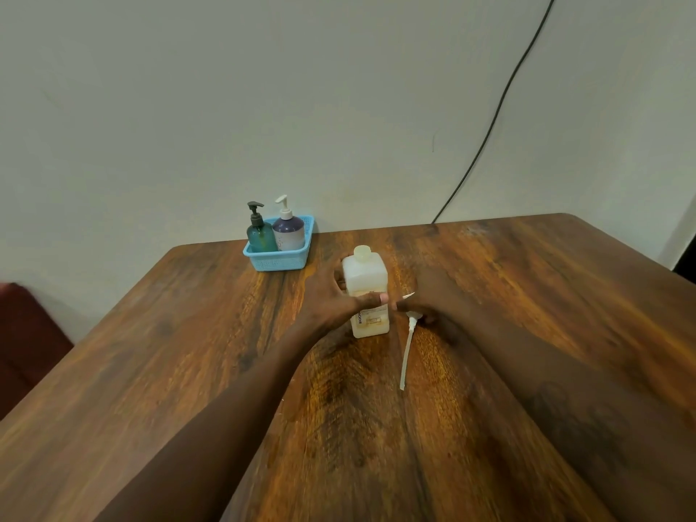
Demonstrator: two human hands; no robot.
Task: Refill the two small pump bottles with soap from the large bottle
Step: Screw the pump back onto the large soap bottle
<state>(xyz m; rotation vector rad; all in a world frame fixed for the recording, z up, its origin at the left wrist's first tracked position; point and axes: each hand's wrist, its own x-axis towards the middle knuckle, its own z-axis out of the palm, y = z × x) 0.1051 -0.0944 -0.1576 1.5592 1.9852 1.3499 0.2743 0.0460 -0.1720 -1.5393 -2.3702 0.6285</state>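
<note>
left hand (339,295) curled round the large bottle (365,276) at frame centre | right hand (429,295) just right of it; we see it gripping the pump (408,344), tube pointing down-frame over the surface (527,295) | teal pump bottle (261,235) and purple pump bottle (288,229) upright in the blue basket (278,259), up-left of both hands

Left hand (331,292) around large bottle (367,275), right hand (433,295) around pump (407,346)

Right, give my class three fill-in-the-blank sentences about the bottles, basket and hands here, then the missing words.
1. The teal bottle and the purple bottle stand in a ____ basket.
2. The left hand grips the large bottle, which stands ____ on the table.
3. The right hand holds a pump with a long ____ tube.
Missing words: blue; upright; white.
</note>
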